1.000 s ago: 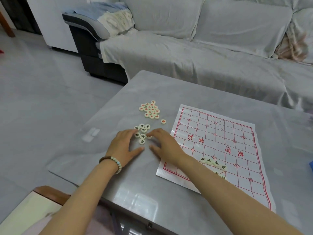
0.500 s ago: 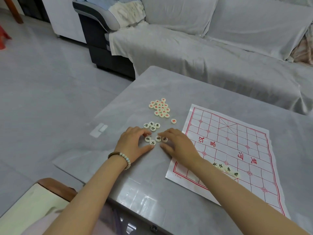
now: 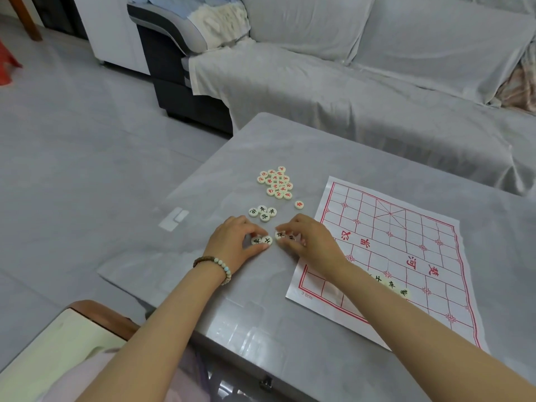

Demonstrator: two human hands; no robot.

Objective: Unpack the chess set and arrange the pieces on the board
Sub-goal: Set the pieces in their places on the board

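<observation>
while left hand [image 3: 232, 243] pinches two pieces [image 3: 262, 240], right hand [image 3: 314, 242] pinches two more beside board [image 3: 406, 227].

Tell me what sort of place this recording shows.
Most likely a home living room: a cloth-draped sofa, a low grey table before it, and a paper xiangqi board laid out there.

— What is worn on the arms?
— The left forearm [image 3: 174, 314] and right forearm [image 3: 406, 317] are bare. A beaded bracelet [image 3: 216, 264] circles the left wrist, part dark brown wooden beads, part pale mint and whitish round ones.
— Any clothing?
— A pale lilac-pink garment [image 3: 78, 378] shows at the bottom edge.
</observation>
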